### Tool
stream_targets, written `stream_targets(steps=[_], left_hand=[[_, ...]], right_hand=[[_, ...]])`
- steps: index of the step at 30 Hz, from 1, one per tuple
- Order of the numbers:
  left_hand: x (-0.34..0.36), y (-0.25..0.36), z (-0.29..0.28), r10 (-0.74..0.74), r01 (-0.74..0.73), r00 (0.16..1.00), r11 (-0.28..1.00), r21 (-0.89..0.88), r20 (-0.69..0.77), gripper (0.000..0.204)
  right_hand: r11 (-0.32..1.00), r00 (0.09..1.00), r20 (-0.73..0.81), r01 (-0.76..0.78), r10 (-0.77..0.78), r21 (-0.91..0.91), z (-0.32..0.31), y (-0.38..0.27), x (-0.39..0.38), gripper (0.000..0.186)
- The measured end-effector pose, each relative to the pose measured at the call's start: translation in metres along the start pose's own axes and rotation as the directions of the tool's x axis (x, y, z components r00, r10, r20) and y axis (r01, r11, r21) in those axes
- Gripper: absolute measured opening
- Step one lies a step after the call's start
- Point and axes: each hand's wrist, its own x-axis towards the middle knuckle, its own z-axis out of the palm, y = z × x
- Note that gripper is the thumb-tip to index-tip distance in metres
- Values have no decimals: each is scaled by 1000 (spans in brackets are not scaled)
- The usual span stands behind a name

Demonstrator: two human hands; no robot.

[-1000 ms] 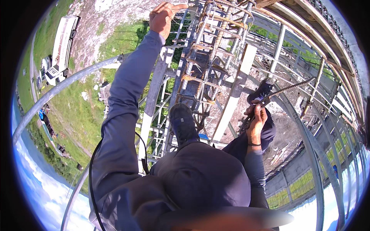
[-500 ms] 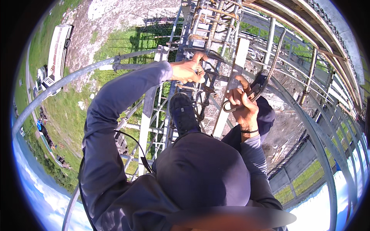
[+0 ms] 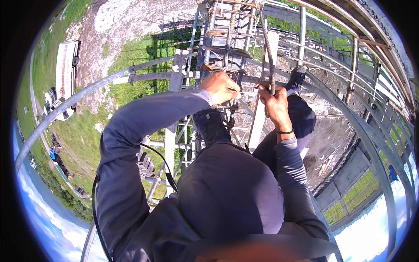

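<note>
My right hand (image 3: pixel 276 107) is closed around a long, ribbed steel rebar rod (image 3: pixel 268 48) that rises from the fist toward the upper edge. Just left of it, my left hand (image 3: pixel 219 88) is closed, thumb and fingertips pinched together and pointing toward the right hand. Whatever lies in that pinch is too small to make out. Beyond the left hand stands a rebar cage (image 3: pixel 227 32) of upright bars and cross ties. My shoe (image 3: pixel 211 126) rests at its near end, below the left hand.
A pale wooden plank (image 3: pixel 258 124) runs beneath the right hand. Curved scaffold pipes (image 3: pixel 98 94) cross on both sides, with ground far below through the gaps. My other shoe (image 3: pixel 297 78) is braced at the right. A truck (image 3: pixel 67 74) stands on the grass at left.
My right hand has swung the rod upright and leftward, closer to the left hand. My left hand has dropped slightly, its fingers drawn tighter together. The view has shifted a little.
</note>
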Motion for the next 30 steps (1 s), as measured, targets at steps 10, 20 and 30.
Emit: stream_targets(steps=[10, 20, 30], left_hand=[[-6, -16, 5, 231, -229, 961, 973, 36, -151, 27], [12, -18, -96, -85, 324, 615, 934, -153, 784, 23], [5, -34, -58, 307, 330, 712, 648, -687, 632, 31]], right_hand=[[926, 964, -72, 221, -254, -307, 12, 19, -5, 22], [928, 958, 217, 99, -186, 360, -1, -1, -42, 19], [538, 857, 453, -269, -245, 799, 6, -28, -58, 30]])
